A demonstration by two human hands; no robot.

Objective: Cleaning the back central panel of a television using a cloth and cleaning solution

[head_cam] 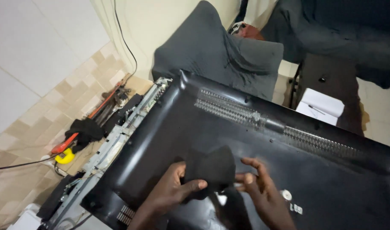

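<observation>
The left hand (171, 189) has its grip clamped on a black cloth (212, 168), thumb across its lower edge. The right hand (261, 187) pinches the cloth's other side. Both rest on the black television back cover (254, 145), which lies over a metal frame (118, 140) on the tiled floor (16, 140).

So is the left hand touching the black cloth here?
Touching. The head view shows the left hand gripping the black cloth, thumb lying across its lower edge and fingers behind it, over the black TV back cover.
</observation>
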